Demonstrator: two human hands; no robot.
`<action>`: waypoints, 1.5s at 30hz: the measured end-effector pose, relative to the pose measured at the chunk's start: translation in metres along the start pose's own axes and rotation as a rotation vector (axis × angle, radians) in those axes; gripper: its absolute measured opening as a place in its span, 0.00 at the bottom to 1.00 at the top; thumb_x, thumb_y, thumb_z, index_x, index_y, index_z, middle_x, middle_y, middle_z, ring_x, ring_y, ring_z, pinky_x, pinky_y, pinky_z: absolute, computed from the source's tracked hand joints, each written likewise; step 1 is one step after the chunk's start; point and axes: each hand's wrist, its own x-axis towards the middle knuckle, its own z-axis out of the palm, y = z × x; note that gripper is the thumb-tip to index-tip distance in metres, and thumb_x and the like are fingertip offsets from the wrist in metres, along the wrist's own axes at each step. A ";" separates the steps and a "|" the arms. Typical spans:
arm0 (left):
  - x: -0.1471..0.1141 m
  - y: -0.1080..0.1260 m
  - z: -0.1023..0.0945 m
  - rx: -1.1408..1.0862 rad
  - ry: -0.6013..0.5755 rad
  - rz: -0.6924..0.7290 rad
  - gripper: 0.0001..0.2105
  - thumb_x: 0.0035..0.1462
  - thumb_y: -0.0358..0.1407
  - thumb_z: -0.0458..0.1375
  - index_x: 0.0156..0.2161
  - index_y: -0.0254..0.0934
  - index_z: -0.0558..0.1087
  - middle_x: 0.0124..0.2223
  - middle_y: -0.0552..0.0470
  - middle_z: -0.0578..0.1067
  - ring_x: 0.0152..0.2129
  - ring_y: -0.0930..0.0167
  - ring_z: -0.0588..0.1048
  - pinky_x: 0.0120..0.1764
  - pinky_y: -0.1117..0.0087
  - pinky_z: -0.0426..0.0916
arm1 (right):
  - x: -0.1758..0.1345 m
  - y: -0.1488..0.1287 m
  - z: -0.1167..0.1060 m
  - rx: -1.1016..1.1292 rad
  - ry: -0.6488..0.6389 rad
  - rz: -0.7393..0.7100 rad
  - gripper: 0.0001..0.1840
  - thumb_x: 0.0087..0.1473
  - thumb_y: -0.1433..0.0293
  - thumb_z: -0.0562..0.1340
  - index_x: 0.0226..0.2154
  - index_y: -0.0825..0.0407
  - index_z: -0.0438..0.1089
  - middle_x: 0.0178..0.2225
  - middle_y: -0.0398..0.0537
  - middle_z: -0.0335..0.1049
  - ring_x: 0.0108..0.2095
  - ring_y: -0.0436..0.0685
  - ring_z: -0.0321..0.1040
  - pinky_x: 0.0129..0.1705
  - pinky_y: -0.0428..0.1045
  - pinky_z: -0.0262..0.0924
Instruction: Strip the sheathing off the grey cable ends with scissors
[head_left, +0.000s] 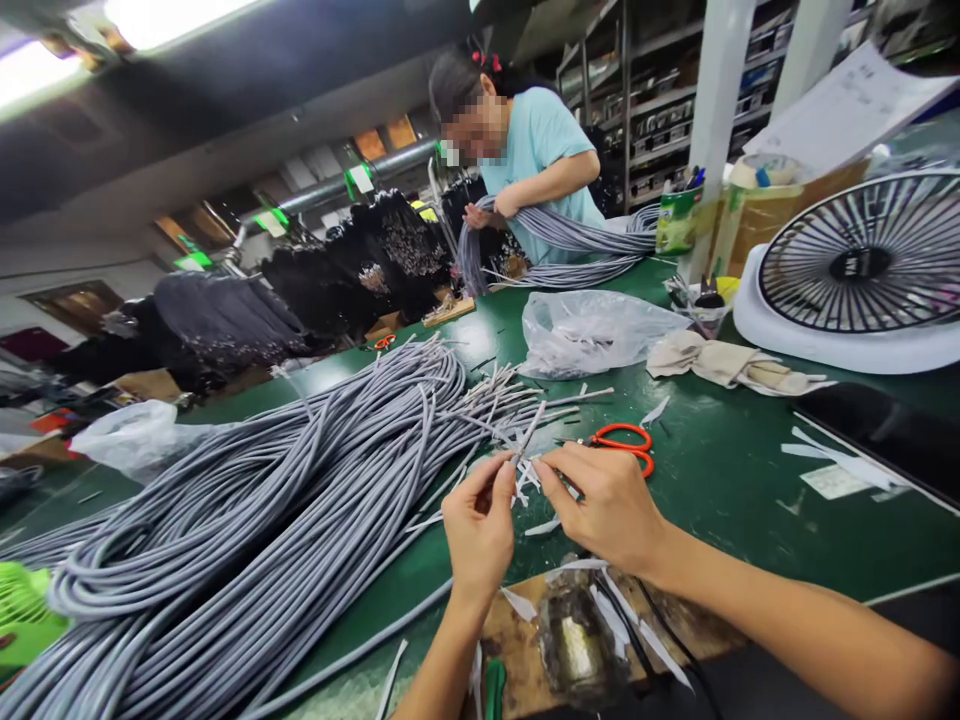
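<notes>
My left hand (484, 525) pinches a grey cable (531, 432) between thumb and fingertips, its end pointing up and away from me. Close beside it, my right hand (604, 500) has thumb and forefinger pressed together near the cable; what they grip is too small to make out. White scraps (527, 478) show between the two hands. A large bundle of grey cables (300, 500) lies to the left, many of its ends gathered just beyond my hands. Scissors with orange-red handles (626, 440) rest behind my right hand, partly hidden by it.
A metal block (576, 640) sits on a wooden board (517, 650) below my hands. Farther back are a plastic bag (592, 330), a cloth (720, 360) and a fan (862, 265) on the green table (720, 470). Across it, a person (540, 150) holds another cable bundle (570, 235).
</notes>
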 end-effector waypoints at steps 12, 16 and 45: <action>-0.004 0.001 -0.001 0.239 -0.009 0.336 0.08 0.51 0.32 0.57 0.37 0.37 0.76 0.27 0.53 0.73 0.20 0.77 0.67 0.22 0.77 0.61 | 0.001 -0.003 0.001 0.123 -0.038 0.107 0.14 0.56 0.69 0.53 0.23 0.55 0.67 0.19 0.42 0.63 0.19 0.46 0.55 0.25 0.44 0.48; -0.007 -0.001 0.002 0.359 0.028 0.542 0.09 0.50 0.27 0.57 0.37 0.36 0.75 0.25 0.54 0.71 0.17 0.79 0.64 0.20 0.78 0.59 | 0.000 -0.007 0.001 0.185 -0.055 0.199 0.18 0.56 0.69 0.53 0.17 0.54 0.63 0.14 0.38 0.54 0.16 0.45 0.49 0.21 0.44 0.44; -0.007 0.005 -0.006 0.449 0.097 0.633 0.10 0.47 0.25 0.59 0.37 0.36 0.75 0.23 0.56 0.69 0.18 0.79 0.64 0.23 0.77 0.61 | 0.002 -0.007 -0.005 0.182 -0.024 0.059 0.14 0.55 0.71 0.54 0.20 0.56 0.65 0.17 0.40 0.60 0.18 0.45 0.52 0.23 0.43 0.46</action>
